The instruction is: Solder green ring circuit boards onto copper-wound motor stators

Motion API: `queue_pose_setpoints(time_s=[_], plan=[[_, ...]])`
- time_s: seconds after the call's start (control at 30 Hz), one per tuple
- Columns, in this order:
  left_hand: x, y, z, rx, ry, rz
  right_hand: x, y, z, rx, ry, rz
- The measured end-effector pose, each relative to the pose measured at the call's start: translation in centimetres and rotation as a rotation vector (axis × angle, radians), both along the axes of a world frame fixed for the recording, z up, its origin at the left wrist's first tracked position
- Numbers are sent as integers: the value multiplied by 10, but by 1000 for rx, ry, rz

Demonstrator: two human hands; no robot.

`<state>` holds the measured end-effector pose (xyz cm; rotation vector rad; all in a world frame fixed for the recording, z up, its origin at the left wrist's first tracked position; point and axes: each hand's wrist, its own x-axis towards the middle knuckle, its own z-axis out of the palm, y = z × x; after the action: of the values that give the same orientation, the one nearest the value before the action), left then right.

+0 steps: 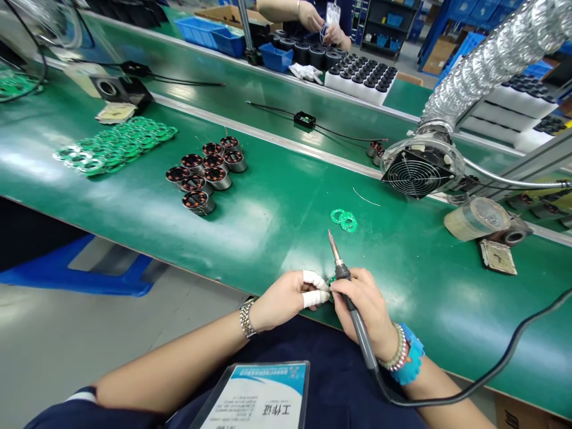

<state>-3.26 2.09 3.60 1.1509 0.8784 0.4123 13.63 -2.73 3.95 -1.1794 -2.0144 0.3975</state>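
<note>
My left hand [290,295], with white coverings on thumb and index finger, pinches at the edge of a small round part. A green circuit board [331,281] shows on that part, which is mostly hidden between my hands. In my right hand [369,307] is a soldering iron [343,271], its tip pointing up and away from me, clear of the part. Right fingertips are also close against the part; whether they touch it I cannot tell. Two loose green ring boards [347,221] lie overlapping on the green bench [277,226], beyond the iron's tip.
Several wound motor stators [199,201] stand left of centre, with rows of green ring boards [120,143] farther left. A fan with a foil duct [415,173], a solder-sponge stand [498,256] and the iron's cord [504,357] are right. A co-worker's hands [328,27] work across the bench.
</note>
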Motion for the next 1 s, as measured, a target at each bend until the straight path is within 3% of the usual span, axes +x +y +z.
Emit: queue_pose_setpoints(time_s=[0.17,0.37,0.57,1.0], plan=[[-4,-1,-3,-37,-63,-26,0,-3,0,-7,-75,60],[-5,-2,-9,5,-5,-40,14,-9,19,-87,125,-80],[-8,-2,-12,47,3,-62,35,-25,33,-146,227,2],[-12,-2,-13,95,18,-73,30,-27,36,-254,268,3]])
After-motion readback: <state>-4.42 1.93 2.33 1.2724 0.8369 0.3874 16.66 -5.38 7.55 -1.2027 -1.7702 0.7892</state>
